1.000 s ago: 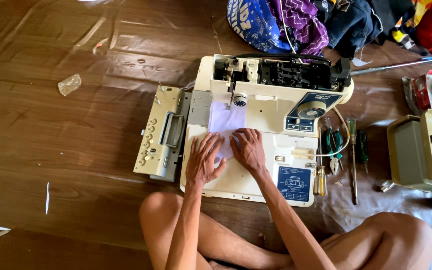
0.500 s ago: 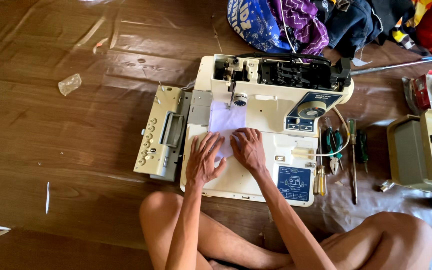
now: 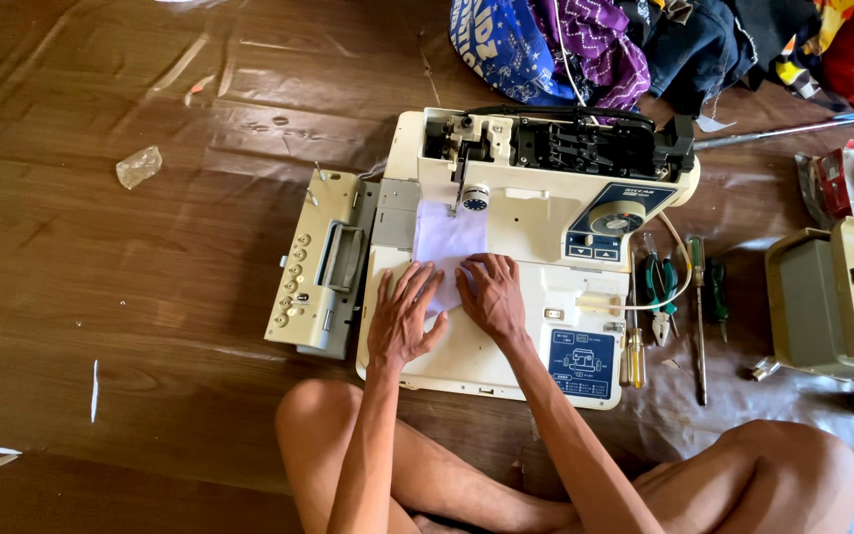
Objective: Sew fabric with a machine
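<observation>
- Pale lilac cloth (image 3: 450, 240) lies at frame centre on the cream sewing machine (image 3: 506, 326), under its needle.
- Left hand (image 3: 402, 318) and right hand (image 3: 491, 294) press it flat, fingers spread, gripping nothing.
- Judged step: feeding; steady, even guiding matters.

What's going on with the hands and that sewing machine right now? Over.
Left hand flat, fingers on pale cloth. Right hand pressing the cloth's near edge. Cloth lies on cream sewing machine, under the needle area. Nothing blocking; screwdrivers lie off right.
</observation>
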